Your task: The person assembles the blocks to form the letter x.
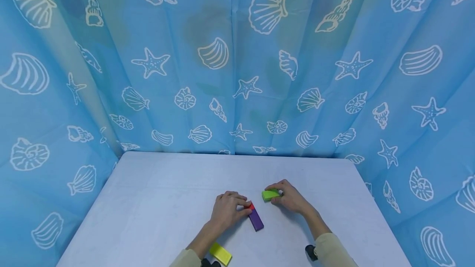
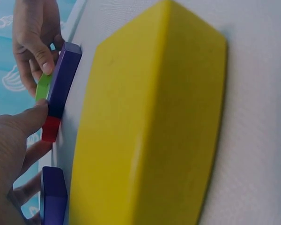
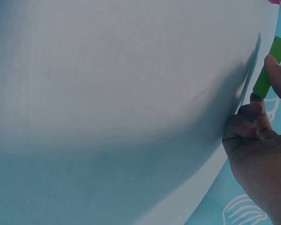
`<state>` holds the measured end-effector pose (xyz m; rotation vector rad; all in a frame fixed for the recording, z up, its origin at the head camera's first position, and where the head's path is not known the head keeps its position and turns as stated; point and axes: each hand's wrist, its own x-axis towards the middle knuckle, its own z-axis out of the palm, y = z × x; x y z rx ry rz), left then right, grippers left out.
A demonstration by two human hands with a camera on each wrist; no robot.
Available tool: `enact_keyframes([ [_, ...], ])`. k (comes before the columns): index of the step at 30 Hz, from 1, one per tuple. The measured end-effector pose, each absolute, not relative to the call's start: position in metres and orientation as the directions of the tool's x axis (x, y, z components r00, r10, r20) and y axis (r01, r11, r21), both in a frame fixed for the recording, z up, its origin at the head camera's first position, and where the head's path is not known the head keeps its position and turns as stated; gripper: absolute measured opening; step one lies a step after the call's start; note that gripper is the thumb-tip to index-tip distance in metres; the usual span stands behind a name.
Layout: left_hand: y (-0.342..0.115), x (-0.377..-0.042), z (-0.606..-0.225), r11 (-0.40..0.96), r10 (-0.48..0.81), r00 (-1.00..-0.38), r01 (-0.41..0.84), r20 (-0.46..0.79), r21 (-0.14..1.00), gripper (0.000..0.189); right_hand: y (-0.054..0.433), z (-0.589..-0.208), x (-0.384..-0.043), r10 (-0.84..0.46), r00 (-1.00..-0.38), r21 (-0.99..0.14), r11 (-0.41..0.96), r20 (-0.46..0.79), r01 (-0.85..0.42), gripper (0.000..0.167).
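Observation:
My left hand point(image 1: 227, 210) pinches a small red block point(image 1: 251, 206) between thumb and index finger. Against the red block's near end lies a long purple block point(image 1: 256, 220), end to end with it. In the left wrist view a second purple block point(image 2: 54, 194) shows beside the lower fingers; the hand hides it from the head view. To the right and farther back, my right hand point(image 1: 291, 197) holds a light green block point(image 1: 270, 195) by thumb and fingers. The right wrist view shows this green block point(image 3: 270, 70) tilted, its underside's contact with the table unclear.
A yellow block point(image 1: 221, 254) lies on the white table point(image 1: 167, 193) by the left forearm and looms large in the left wrist view. Behind the table's far edge hangs a blue curtain point(image 1: 237, 110) with shell prints.

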<state>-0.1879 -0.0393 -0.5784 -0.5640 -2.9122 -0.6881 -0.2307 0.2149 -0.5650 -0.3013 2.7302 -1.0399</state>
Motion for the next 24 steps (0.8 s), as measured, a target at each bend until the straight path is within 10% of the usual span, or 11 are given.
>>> enact_keyframes([
  [24,-0.0395,-0.1883,-0.5794,0.818,0.337,-0.922,0.387,0.192,0.426,0.028,0.2068,-0.564,-0.2267,-0.279,-0.952,-0.68,0.723,-0.129,-0.12,0.036],
])
